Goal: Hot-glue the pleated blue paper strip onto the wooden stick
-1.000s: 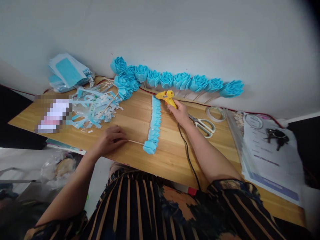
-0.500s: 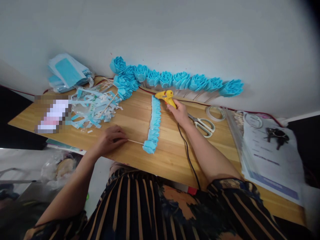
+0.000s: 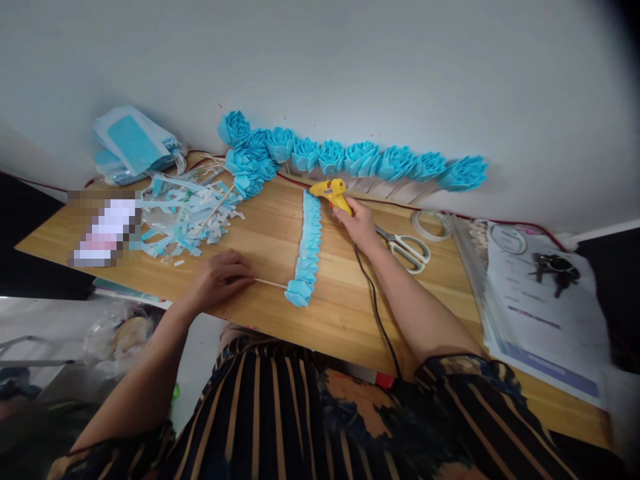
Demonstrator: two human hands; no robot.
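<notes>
My left hand (image 3: pixel 223 279) pinches a thin wooden stick (image 3: pixel 270 283) low over the table's near edge. At the stick's right end is a small blue rolled flower head (image 3: pixel 299 292), joined to a long pleated blue strip (image 3: pixel 309 233) that runs away from me across the wood. My right hand (image 3: pixel 357 225) is wrapped round the handle of a yellow glue gun (image 3: pixel 330 190). Its nozzle points left, at the strip's far end; whether it touches cannot be made out. A dark cord (image 3: pixel 373 300) trails from the gun to the near edge.
Finished blue flowers (image 3: pixel 363 160) line the wall. Blue and white scraps (image 3: pixel 200 213) lie left, before stacked face masks (image 3: pixel 135 143) and a blurred-out patch. White-handled scissors (image 3: pixel 410 252), a tape roll (image 3: pixel 432 225), papers (image 3: pixel 540 320) and keys (image 3: pixel 556 270) lie to the right.
Almost nothing differs. Both hands, the stick, the strip and the glue gun keep their places; the view has shifted very slightly.
</notes>
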